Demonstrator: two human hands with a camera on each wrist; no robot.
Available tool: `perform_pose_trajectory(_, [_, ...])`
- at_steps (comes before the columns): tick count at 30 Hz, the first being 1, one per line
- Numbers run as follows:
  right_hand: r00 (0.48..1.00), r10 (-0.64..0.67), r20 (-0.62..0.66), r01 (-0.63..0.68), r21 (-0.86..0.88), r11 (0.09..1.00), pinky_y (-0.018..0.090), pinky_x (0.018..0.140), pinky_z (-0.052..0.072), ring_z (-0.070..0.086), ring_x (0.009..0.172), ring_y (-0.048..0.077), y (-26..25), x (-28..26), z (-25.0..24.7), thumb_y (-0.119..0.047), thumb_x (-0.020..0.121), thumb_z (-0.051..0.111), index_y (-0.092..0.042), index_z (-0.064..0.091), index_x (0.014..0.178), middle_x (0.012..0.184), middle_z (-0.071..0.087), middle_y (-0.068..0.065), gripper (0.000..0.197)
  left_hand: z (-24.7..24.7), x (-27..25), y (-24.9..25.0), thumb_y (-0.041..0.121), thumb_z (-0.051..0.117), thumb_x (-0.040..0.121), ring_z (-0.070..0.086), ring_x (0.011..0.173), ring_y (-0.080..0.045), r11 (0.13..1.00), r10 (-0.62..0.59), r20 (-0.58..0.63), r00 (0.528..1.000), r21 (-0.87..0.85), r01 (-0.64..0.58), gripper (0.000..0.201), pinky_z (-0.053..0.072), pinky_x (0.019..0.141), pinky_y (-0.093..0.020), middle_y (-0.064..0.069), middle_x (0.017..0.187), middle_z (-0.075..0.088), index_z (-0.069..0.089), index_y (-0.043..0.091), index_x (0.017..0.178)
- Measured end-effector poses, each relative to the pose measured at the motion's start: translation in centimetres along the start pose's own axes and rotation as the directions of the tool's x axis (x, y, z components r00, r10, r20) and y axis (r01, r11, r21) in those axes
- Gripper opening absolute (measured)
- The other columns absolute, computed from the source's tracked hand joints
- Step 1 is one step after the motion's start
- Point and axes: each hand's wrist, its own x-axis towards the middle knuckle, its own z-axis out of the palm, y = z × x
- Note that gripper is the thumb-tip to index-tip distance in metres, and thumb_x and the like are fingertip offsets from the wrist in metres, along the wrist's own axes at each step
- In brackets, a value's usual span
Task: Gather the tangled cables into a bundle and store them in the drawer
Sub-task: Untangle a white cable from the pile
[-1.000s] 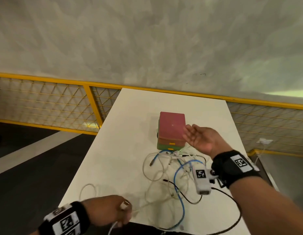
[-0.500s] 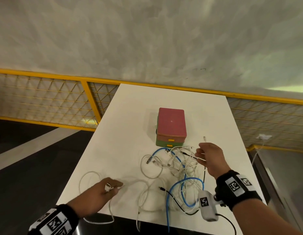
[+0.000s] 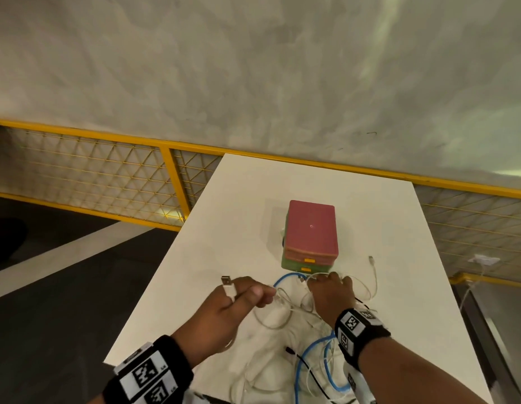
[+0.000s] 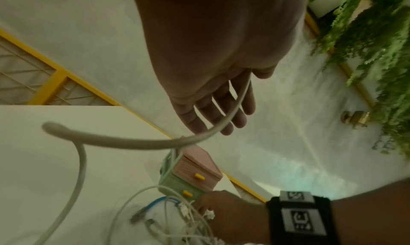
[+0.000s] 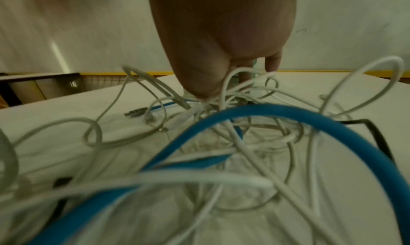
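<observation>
Both hands' fingers pinch cables: left hand white cable, right hand the tangle.

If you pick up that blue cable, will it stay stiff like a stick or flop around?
Probably flop. The blue cable already lies in loose curves on the table, so it bends easily. It looks thicker than the white cables, so it may hold its loops a little. It is tangled with them, so lifting it would likely drag others along.
</observation>
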Motion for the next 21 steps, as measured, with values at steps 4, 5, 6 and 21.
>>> perform_pose_trajectory(4, [0.999, 0.018, 0.048, -0.017, -0.016, 1.000, 0.060, 0.099, 0.030, 0.065, 0.098, 0.024, 0.6, 0.0, -0.1, -0.011, 0.077, 0.058, -0.031, 0.068, 0.098, 0.097, 0.072, -0.005, 0.031, 0.5, 2.0, 1.2, 0.046, 0.033, 0.095, 0.070, 0.103, -0.018, 0.987, -0.106, 0.038, 0.994, -0.121, 0.110, 0.052, 0.052, 0.088, -0.030, -0.004, 0.104, 0.077, 0.075, 0.017, 0.106])
perform_pose_trajectory(5, [0.999, 0.029, 0.022, -0.029, -0.002, 1.000, 0.058, 0.103, 0.026, 0.063, 0.104, 0.021, 1.0, 0.2, -0.5, -0.013, 0.082, 0.052, -0.033, 0.066, 0.103, 0.104, 0.069, -0.007, 0.032, 0.6, 2.6, 1.4, 0.050, 0.032, 0.095, 0.070, 0.104, -0.019, 0.979, -0.130, 0.048, 0.990, -0.151, 0.136, 0.055, 0.052, 0.088, -0.032, -0.004, 0.105, 0.077, 0.075, 0.018, 0.107])
perform_pose_trajectory(6, [0.998, 0.058, -0.019, -0.058, 0.030, 0.998, 0.054, 0.104, 0.028, 0.062, 0.105, 0.019, 1.6, 0.3, -0.9, -0.014, 0.085, 0.050, -0.034, 0.064, 0.105, 0.107, 0.067, -0.008, 0.032, 0.8, 3.2, 1.5, 0.053, 0.031, 0.095, 0.070, 0.104, -0.020, 0.972, -0.154, 0.058, 0.986, -0.170, 0.162, 0.057, 0.052, 0.089, -0.034, -0.004, 0.106, 0.077, 0.075, 0.019, 0.108])
perform_pose_trajectory(21, [0.866, 0.369, -0.339, 0.190, 0.903, 0.385, 0.010, 0.057, 0.044, 0.056, 0.061, 0.002, 2.2, -4.9, -19.1, -0.001, 0.074, 0.075, -0.014, 0.065, 0.082, 0.072, 0.063, -0.005, 0.019, 5.6, 8.7, 6.3, 0.046, 0.032, 0.103, 0.068, 0.097, -0.012, 0.927, -0.262, 0.173, 0.949, -0.227, 0.297, 0.042, 0.047, 0.083, -0.032, 0.006, 0.101, 0.073, 0.066, 0.023, 0.108])
